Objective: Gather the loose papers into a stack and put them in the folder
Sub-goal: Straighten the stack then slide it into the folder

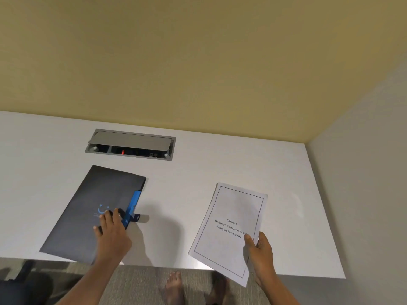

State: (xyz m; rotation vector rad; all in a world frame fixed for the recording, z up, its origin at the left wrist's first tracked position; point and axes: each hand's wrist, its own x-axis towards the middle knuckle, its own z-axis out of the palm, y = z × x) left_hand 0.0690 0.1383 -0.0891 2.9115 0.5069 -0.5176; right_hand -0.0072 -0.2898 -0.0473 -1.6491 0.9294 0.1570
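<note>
A dark grey folder [88, 208] with a blue inner edge and a strap closure lies closed on the left of the white table [187, 172]. My left hand [111, 232] rests on its right edge, fingers spread over the cover near the blue strip. A stack of white papers [229, 230], its top sheet printed with "Chapter 3" inside a border, hangs partly over the table's front edge on the right. My right hand [259, 252] grips the stack at its lower right edge, thumb on top.
A grey cable box [132, 144] with a half-raised lid is set into the table behind the folder. A yellow wall stands at the back and a grey wall on the right. Bare feet [174, 285] and carpet show below the table's front edge.
</note>
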